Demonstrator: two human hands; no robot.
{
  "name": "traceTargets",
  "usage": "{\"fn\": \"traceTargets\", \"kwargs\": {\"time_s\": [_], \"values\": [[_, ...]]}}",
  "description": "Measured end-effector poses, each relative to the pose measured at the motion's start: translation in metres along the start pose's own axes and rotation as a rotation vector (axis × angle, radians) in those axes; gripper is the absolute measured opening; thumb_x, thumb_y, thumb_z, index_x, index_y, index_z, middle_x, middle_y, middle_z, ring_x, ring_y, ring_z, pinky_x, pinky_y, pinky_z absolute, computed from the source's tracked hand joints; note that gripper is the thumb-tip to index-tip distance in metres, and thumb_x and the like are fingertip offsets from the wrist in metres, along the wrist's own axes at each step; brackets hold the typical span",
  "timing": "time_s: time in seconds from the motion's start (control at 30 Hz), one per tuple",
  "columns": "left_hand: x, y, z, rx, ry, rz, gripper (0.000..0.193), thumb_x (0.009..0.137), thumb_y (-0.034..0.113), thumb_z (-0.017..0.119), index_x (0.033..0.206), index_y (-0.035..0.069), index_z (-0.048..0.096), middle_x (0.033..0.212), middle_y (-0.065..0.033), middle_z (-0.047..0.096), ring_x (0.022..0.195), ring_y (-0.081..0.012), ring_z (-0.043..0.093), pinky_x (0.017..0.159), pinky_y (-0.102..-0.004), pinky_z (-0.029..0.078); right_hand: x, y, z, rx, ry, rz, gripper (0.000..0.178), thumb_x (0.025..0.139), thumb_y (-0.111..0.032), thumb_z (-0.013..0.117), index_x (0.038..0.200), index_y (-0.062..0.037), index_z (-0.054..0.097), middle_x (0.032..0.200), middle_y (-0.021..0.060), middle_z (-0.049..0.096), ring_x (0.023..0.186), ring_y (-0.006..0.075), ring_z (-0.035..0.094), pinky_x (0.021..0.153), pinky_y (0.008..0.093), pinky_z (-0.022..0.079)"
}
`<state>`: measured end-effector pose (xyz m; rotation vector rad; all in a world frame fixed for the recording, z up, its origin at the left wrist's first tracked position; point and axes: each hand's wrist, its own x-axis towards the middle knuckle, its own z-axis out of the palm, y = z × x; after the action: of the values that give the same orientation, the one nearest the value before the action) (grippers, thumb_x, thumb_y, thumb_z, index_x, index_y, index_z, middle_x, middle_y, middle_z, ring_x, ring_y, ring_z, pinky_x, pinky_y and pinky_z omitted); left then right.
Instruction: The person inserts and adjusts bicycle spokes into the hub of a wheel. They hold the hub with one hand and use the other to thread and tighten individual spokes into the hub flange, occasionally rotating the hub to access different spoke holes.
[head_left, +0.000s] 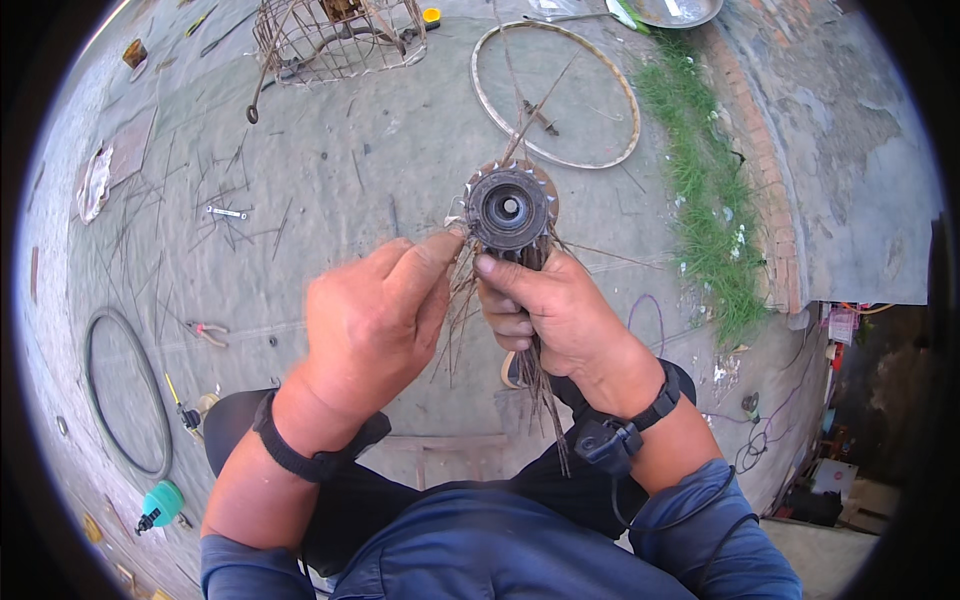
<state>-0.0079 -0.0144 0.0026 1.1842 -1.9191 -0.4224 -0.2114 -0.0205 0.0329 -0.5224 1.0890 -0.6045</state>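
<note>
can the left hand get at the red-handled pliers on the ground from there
Probably, perhaps with a lean: the left hand is at the edge of the toothed hub, and nothing seems to block the way to the red-handled pliers, though distance is unclear.

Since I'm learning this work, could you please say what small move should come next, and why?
Perhaps ease the rusty spokes apart with the left hand, which is at the toothed hub, since the right hand steadies the hub and the spokes hang bunched.
</note>
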Motion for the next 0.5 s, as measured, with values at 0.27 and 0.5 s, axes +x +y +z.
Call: {"fn": "traceTargets", "kwargs": {"time_s": [0.27, 0.5], "values": [[-0.0015, 0.0046, -0.0035, 0.015, -0.099, 0.045, 0.033, 0.088, 0.004, 0.077, 0.120, 0.011, 0.075, 0.080, -0.0078, 0.066, 0.064, -0.0305, 0.068, 0.053, -0.0416, 0.052, 0.0003, 0.0015, 0.0001, 0.004, 0.026, 0.003, 0.021, 0.110, -0.028, 0.066, 0.093, -0.0153, 0.060, 0.074, -0.0076, 0.044, 0.060, 0.0054, 0.039, 0.053, 0.0257, 0.033], [-0.0024, 0.0024, -0.0013, -0.008, -0.073, -0.001, 0.030, 0.090, 0.003, 0.076, 0.119, 0.010, 0.075, 0.080, -0.0097, 0.067, 0.065, -0.0314, 0.068, 0.055, -0.0415, 0.052, 0.0001, 0.0027, 0.0001, -0.031, 0.047, -0.008, 0.019, 0.110, -0.029, 0.066, 0.096, -0.0156, 0.062, 0.074, -0.0077, 0.046, 0.060, 0.0049, 0.040, 0.053, 0.0255, 0.033]]}}
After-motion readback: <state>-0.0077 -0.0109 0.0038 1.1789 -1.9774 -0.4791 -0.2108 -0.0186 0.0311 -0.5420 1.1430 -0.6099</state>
